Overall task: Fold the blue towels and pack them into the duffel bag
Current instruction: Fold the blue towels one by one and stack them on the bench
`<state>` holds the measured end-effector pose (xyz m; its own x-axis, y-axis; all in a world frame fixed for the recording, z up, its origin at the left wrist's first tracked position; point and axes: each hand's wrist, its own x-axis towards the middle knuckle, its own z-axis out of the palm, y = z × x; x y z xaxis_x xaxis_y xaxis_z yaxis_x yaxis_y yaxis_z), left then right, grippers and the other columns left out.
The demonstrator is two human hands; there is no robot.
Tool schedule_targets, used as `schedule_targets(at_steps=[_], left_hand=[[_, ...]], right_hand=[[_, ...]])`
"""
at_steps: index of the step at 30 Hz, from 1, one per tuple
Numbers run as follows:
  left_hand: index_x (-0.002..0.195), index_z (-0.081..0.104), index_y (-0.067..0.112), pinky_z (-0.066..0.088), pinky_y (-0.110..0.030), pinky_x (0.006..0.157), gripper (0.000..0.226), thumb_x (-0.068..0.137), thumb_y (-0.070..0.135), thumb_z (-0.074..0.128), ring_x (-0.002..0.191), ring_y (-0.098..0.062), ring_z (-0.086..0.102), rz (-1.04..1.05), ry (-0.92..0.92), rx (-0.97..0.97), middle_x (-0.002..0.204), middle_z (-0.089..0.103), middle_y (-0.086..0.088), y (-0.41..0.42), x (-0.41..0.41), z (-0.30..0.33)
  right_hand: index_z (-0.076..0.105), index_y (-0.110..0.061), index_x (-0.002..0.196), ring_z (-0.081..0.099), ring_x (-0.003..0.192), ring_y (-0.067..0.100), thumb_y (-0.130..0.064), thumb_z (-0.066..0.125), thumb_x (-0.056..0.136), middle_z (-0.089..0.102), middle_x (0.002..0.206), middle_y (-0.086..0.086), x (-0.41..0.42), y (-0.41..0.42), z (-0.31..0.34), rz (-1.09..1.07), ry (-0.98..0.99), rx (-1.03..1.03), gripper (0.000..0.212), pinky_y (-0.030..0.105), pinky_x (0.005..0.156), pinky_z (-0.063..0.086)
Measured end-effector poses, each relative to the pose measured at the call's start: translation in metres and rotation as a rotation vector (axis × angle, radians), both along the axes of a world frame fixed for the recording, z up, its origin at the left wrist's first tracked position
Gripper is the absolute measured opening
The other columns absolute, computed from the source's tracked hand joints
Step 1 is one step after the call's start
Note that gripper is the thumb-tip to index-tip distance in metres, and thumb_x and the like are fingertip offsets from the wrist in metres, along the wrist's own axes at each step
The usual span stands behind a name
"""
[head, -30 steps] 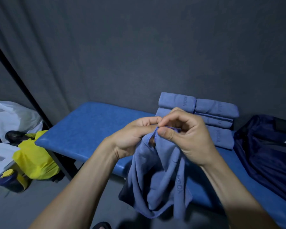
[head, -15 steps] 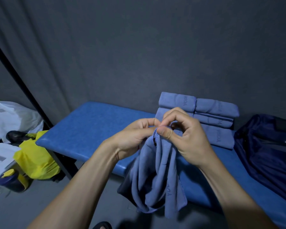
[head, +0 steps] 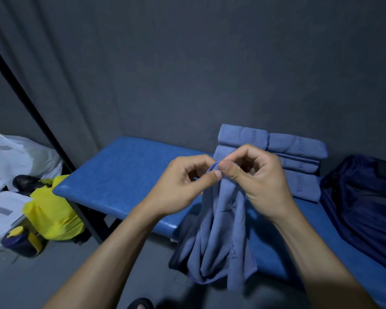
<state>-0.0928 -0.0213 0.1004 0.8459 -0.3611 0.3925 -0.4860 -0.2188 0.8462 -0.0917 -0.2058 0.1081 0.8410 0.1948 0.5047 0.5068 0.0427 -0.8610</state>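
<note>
Both hands are up in front of the bench, working the same cloth. The left hand (head: 185, 181) and right hand (head: 254, 175) each pinch the top edge of a loose, unfolded blue microfibre towel (head: 218, 239) between thumb and forefinger, thumbs almost touching, the other fingers curled in. The towel hangs down in long bunched folds off the near edge of the blue padded vinyl bench (head: 125, 172), in the air, not lying on it. There's some printed lettering on the cloth but it's too creased to read properly.

Along the bench's far edge, against the grey wall, there's a stack of folded blue towels (head: 299, 148), in two columns side by side; the right hand partly hides the lower left ones. Just to the right of that stack, at the right end of the bench, a dark navy fabric duffel bag (head: 361, 208) is slumped, and I can't tell whether it's open.

On the floor off the bench's left end: a crumpled bright yellow bag (head: 54, 217), white plastic bags (head: 16, 157) behind it, and a dark round container with a yellow lid (head: 20, 241).
</note>
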Motion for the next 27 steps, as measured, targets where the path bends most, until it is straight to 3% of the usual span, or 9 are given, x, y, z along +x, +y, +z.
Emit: schedule_targets(at_steps=[3,7,10,12,15,18,20,23,27], left_hand=[[0.091,0.068,-0.002,0.042,-0.050,0.067,0.024,0.104,0.016,0.057,0.075,-0.023,0.047,-0.102,0.090,-0.011,0.081,0.056,-0.029,0.006,-0.001,0.003],[0.090,0.056,-0.017,0.047,-0.030,0.078,0.042,0.107,0.021,0.047,0.080,-0.016,0.049,-0.250,0.303,0.039,0.079,0.050,-0.016,0.014,0.001,0.005],[0.104,0.064,-0.013,0.051,-0.032,0.084,0.038,0.106,0.020,0.046,0.089,-0.018,0.061,-0.315,0.390,0.045,0.093,0.065,-0.012,0.021,0.003,0.005],[0.102,0.068,-0.007,0.053,-0.037,0.084,0.031,0.107,0.017,0.048,0.089,-0.021,0.059,-0.295,0.351,0.095,0.091,0.065,-0.014,0.023,0.005,0.004],[0.083,0.065,0.005,0.051,-0.046,0.071,0.021,0.101,0.012,0.059,0.072,-0.017,0.052,-0.113,0.183,0.244,0.074,0.059,-0.018,0.018,0.008,-0.005],[0.073,0.061,0.006,0.051,-0.049,0.064,0.022,0.088,0.022,0.057,0.062,-0.023,0.050,0.070,0.085,0.336,0.069,0.059,-0.019,0.014,0.010,-0.010],[0.068,0.062,0.021,0.052,-0.043,0.062,0.016,0.077,0.030,0.052,0.063,-0.023,0.059,0.265,-0.005,0.456,0.060,0.061,0.000,0.019,0.012,-0.007],[0.068,0.057,0.033,0.053,-0.036,0.065,0.009,0.068,0.038,0.049,0.074,-0.024,0.064,0.559,-0.113,0.620,0.065,0.066,0.010,0.029,0.016,-0.006],[0.073,0.064,0.034,0.053,-0.034,0.070,0.014,0.066,0.045,0.060,0.080,-0.017,0.068,0.667,-0.023,0.635,0.071,0.069,0.018,0.055,0.025,-0.005]], right_hand=[[0.067,-0.006,0.082,0.069,0.075,0.008,-0.017,0.072,0.084,0.077,0.080,0.002,0.001,-0.002,0.000,0.040,0.055,0.040,0.012,0.017,0.071,0.051],[0.068,-0.006,0.082,0.066,0.073,0.011,-0.021,0.074,0.081,0.074,0.080,0.008,0.003,-0.004,-0.004,0.038,0.091,0.017,0.016,0.019,0.070,0.051],[0.067,-0.005,0.080,0.063,0.069,0.003,-0.019,0.073,0.080,0.071,0.072,-0.004,0.002,-0.005,-0.003,0.079,0.104,-0.016,0.015,0.015,0.068,0.048],[0.066,-0.003,0.080,0.061,0.067,0.000,-0.018,0.073,0.080,0.070,0.069,-0.008,0.002,-0.005,-0.003,0.108,0.117,-0.034,0.016,0.012,0.067,0.047],[0.066,-0.003,0.082,0.064,0.070,0.004,-0.020,0.074,0.082,0.072,0.073,-0.004,0.002,-0.003,-0.008,0.129,0.130,-0.091,0.019,0.014,0.068,0.048],[0.065,-0.004,0.083,0.064,0.072,0.007,-0.022,0.072,0.083,0.072,0.075,-0.004,0.002,-0.001,-0.009,0.109,0.119,-0.103,0.019,0.016,0.069,0.049],[0.066,-0.009,0.081,0.058,0.071,0.007,-0.025,0.072,0.084,0.066,0.074,-0.007,0.005,-0.004,-0.007,0.066,0.108,-0.067,0.017,0.016,0.066,0.047],[0.066,-0.014,0.081,0.056,0.073,0.009,-0.030,0.072,0.084,0.065,0.074,-0.009,0.010,-0.013,-0.006,0.003,0.086,-0.052,0.017,0.017,0.067,0.047],[0.065,-0.013,0.081,0.058,0.070,0.001,-0.025,0.069,0.083,0.066,0.071,-0.014,0.013,-0.022,-0.003,-0.044,0.062,-0.005,0.013,0.013,0.068,0.046]])
